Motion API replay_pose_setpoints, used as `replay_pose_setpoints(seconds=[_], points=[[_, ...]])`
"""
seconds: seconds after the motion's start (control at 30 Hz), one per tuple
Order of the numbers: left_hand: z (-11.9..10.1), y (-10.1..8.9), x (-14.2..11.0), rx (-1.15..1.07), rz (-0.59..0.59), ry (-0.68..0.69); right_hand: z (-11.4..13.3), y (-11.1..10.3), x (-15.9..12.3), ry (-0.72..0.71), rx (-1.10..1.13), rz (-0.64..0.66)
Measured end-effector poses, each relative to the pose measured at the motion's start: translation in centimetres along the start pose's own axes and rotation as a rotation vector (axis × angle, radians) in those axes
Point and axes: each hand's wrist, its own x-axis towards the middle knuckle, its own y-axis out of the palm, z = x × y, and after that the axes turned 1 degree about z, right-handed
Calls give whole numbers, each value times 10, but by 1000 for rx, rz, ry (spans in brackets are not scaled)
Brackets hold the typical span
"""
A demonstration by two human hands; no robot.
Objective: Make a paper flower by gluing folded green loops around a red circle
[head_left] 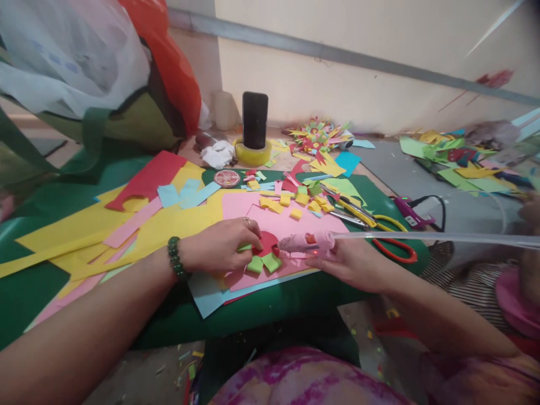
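Observation:
In my right hand (350,261) is a pink glue gun (306,243) with a long clear glue stick (422,239) running out of its back to the right. Its nozzle points left and sits at the edge of a red paper circle (266,243). My left hand (225,244), with a green bead bracelet (175,257), grips the circle's left edge, fingers pressed together. Small light green paper pieces (271,262) lie along the circle's lower edge, and another shows by my left fingertips. Under all this are pink paper sheets (240,205).
Small yellow paper pieces (296,214) lie beyond my hands, near several scissors (394,250). A phone (255,121) stands upright in a yellow tape roll (253,153). Yellow sheets (181,225) spread left on the green surface (177,320). A purple power socket (413,214) and another person's arm (530,270) are at right.

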Motion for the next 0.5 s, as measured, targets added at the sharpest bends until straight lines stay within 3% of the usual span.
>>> replay_pose_setpoints(seconds=[0.5], points=[[0,0,0,17,5,1,-4,1,2,55,-98,80]])
